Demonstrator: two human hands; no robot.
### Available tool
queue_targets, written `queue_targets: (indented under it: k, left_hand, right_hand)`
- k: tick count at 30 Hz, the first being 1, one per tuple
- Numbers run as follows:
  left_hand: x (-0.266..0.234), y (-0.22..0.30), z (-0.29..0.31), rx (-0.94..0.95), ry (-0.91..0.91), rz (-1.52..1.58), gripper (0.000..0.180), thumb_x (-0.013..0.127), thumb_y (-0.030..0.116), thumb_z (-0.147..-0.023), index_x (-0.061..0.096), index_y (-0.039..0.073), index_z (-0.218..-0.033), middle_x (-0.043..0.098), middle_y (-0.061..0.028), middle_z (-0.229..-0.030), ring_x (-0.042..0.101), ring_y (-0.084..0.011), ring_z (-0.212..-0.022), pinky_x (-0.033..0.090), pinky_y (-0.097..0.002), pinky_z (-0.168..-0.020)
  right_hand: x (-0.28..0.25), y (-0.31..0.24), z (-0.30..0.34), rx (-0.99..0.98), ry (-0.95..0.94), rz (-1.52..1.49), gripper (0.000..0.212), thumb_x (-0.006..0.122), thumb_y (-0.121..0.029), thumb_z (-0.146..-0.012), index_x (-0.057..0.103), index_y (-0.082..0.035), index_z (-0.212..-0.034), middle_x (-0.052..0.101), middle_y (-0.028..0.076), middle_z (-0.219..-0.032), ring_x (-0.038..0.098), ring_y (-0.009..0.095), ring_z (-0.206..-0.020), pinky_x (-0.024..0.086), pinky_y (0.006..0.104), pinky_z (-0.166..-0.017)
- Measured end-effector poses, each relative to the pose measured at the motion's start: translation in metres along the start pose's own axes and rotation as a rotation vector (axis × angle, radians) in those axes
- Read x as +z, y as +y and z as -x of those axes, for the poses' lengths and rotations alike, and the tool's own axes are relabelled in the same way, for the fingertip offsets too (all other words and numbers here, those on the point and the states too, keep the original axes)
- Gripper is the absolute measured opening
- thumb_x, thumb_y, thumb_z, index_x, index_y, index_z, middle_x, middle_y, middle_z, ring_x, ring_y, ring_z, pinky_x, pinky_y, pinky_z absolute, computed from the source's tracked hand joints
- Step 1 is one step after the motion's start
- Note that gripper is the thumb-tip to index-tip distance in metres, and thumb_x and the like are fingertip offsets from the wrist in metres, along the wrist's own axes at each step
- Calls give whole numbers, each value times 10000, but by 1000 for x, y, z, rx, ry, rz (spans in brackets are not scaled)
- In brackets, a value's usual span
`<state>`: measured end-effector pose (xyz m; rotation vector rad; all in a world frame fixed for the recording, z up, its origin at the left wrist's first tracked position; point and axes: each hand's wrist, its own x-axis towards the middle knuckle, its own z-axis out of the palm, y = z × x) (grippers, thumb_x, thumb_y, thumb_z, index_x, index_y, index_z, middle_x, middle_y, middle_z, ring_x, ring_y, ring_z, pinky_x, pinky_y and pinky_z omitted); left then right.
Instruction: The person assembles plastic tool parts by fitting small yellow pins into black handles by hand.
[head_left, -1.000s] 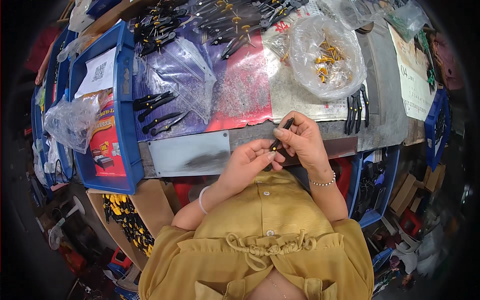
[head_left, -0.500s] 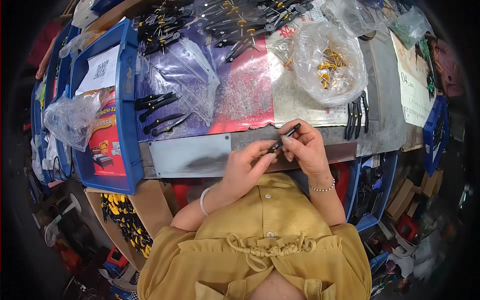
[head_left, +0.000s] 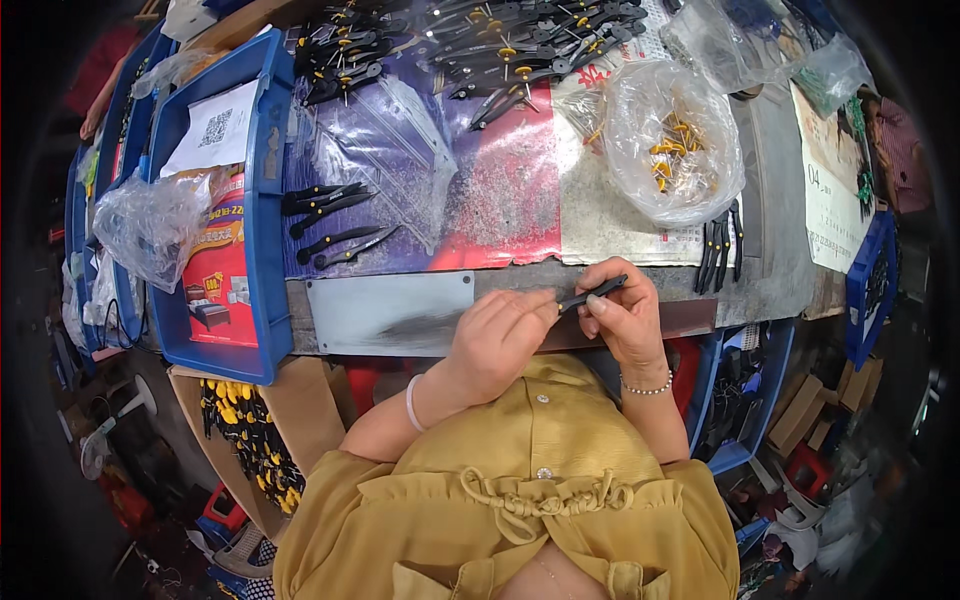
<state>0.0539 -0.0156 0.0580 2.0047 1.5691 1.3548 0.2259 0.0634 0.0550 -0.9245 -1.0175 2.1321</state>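
Note:
Over the table's near edge, my two hands meet at a slim black tool part (head_left: 602,290), elongated like a handle. My right hand (head_left: 632,318) is closed on it, thumb against its side, with one end sticking out past the fingers. My left hand (head_left: 497,340), back upward, closes its fingertips at the part's other end; those fingers hide that end. Beyond my right hand, several black handle pieces (head_left: 715,250) lie side by side. At the left, several black bladed pieces (head_left: 345,242) rest on the purple sheet.
A clear plastic bag (head_left: 625,160) holds small yellow-headed pieces. Black tools with yellow knobs (head_left: 505,50) are heaped at the back. Blue bins (head_left: 272,200) stand at the left. A pale metal plate (head_left: 345,310) lies on the near edge. Below, a carton (head_left: 310,410) holds yellow-and-black parts.
The black part has turned closer to level in my right hand. My left hand has rolled over, its back now upward. The whole view has shifted slightly.

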Motion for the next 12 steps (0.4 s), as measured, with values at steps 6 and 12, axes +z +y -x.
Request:
queue_targets:
  k: [6,12]
  left_hand:
    - [1,-1,0,49,13,-9,253,708,-79,-659,561,-29,-858,643,-173,-905,625,-287,-707,506,-348,-605]
    - [2,-3,4,-8,-1,36,232,709,-62,-687,552,-16,-853,648,-180,-928,631,-298,-711,506,-350,-608]
  right_hand:
    - [0,1,0,-18,-17,-7,183,620,-31,-814,548,15,-975,581,55,-746,521,68,-576,427,199,-515]
    - [-1,2,0,4,-12,3,196,622,-45,-818,546,14,-989,581,55,-753,525,68,-586,425,197,-518]
